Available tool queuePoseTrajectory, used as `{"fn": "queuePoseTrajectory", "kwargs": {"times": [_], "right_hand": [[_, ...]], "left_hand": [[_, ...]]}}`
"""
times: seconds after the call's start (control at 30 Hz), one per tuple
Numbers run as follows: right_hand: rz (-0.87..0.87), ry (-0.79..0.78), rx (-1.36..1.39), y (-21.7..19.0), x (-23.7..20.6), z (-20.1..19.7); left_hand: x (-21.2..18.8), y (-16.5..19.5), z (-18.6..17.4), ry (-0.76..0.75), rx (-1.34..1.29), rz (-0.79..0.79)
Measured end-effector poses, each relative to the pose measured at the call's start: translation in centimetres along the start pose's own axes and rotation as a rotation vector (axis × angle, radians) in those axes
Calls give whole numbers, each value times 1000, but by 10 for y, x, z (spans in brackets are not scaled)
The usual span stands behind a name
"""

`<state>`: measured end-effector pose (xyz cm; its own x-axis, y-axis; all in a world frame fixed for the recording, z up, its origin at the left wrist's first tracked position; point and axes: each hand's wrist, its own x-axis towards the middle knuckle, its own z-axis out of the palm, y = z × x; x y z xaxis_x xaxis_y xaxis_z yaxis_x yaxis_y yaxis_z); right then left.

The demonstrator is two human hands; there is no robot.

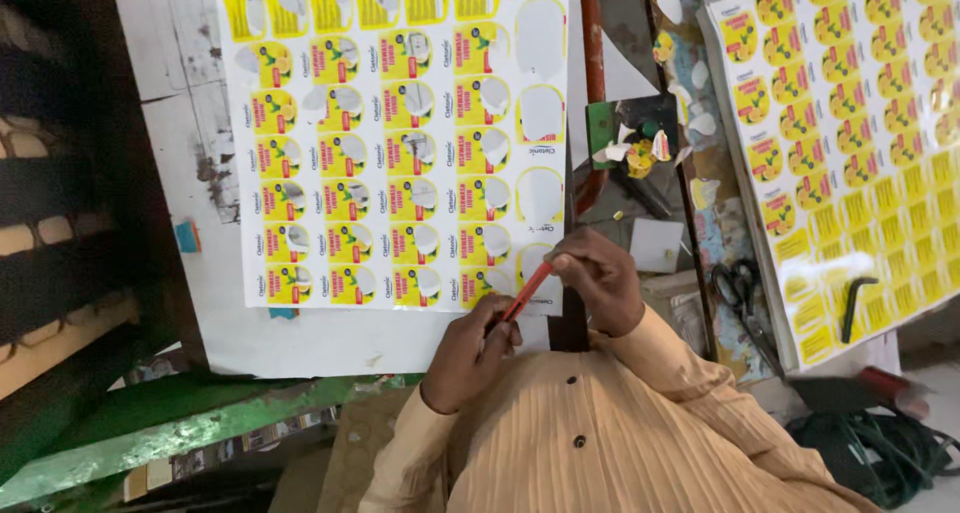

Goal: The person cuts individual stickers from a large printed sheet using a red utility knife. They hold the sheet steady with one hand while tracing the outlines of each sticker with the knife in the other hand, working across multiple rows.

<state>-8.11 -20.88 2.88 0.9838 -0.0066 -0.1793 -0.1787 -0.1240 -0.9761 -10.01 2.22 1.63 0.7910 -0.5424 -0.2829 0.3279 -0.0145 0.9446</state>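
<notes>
Head view: the left hand [470,358] is closed around the lower end of a slim orange-red knife [522,295]. The right hand [597,276] pinches its upper end between the fingertips. The tool sits tilted over the near edge of the bench [190,143], at the near right corner of a glossy yellow label sheet [395,133]. Black-handled scissors [738,288] lie to the right, beside a second label sheet [850,123].
</notes>
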Motion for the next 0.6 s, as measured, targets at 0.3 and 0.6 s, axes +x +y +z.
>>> {"fn": "queuePoseTrajectory", "kwargs": {"times": [0.3,0.6], "right_hand": [[-440,129,-531,17,26,-20],[-316,124,-672,41,66,-20]], "left_hand": [[28,2,-1,236,16,152],[64,-13,-44,513,354,244]]}}
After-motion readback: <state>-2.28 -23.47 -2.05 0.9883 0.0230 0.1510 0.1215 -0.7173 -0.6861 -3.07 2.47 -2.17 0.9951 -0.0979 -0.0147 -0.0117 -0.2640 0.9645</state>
